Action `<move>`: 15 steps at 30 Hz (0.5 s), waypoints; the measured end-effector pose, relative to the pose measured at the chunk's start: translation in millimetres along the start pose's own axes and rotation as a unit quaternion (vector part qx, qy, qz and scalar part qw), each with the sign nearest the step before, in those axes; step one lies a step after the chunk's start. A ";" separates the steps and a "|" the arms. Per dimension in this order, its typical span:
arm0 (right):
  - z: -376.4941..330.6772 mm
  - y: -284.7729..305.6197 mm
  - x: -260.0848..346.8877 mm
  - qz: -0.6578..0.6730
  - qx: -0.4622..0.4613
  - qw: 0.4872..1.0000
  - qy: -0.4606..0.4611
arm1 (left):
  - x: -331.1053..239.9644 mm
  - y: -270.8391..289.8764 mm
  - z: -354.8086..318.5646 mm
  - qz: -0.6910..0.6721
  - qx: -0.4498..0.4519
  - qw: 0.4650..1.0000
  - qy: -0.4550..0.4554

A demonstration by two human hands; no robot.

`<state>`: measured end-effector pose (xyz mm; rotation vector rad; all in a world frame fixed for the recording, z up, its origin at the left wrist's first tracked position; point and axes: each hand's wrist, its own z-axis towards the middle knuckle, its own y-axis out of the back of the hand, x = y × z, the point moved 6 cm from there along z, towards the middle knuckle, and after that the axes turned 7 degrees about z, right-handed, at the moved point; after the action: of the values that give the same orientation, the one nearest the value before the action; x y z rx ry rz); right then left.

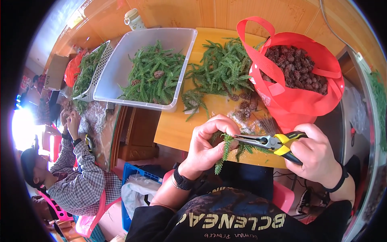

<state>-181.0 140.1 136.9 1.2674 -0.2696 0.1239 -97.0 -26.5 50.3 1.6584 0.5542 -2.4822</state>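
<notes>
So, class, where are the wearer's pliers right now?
In the head view, right of centre: the pliers sit in the right hand, their tips at the green sprig in the left hand, below the red bag.

Pale lidded bottle (135, 21), blue crate (128, 171)

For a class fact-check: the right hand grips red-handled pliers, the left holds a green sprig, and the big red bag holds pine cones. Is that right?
Not quite: in the head view, the right hand grips pliers with yellow and black handles, not red; the left hand holds a green sprig and the big red bag holds pine cones.
</notes>
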 end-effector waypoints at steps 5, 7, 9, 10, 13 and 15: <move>0.0 1.8 2.4 -0.015 0.011 1.000 -0.002 | 6.7 0.2 -1.8 -0.030 0.029 0.999 -0.002; 0.1 2.4 2.7 -0.017 0.017 1.000 -0.004 | 8.6 0.1 -2.0 -0.033 0.031 0.999 -0.002; -0.5 1.8 2.1 -0.020 0.023 1.000 -0.007 | 8.2 -0.7 -1.5 -0.037 0.035 0.999 -0.002; -0.9 1.2 -0.5 0.001 0.020 1.000 -0.020 | 8.1 -1.4 -1.0 -0.043 0.038 0.998 0.009; 2.8 4.9 -2.4 0.046 0.000 0.999 -0.026 | 9.1 -2.6 -1.8 -0.044 0.051 0.997 0.023; 4.8 10.0 -4.5 0.068 -0.017 0.997 -0.023 | 7.6 -5.4 -2.9 -0.041 0.064 0.997 0.027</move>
<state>-188.4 138.7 146.3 1.2188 -0.3960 0.2065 -99.0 -19.5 43.7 1.7879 0.4872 -2.5887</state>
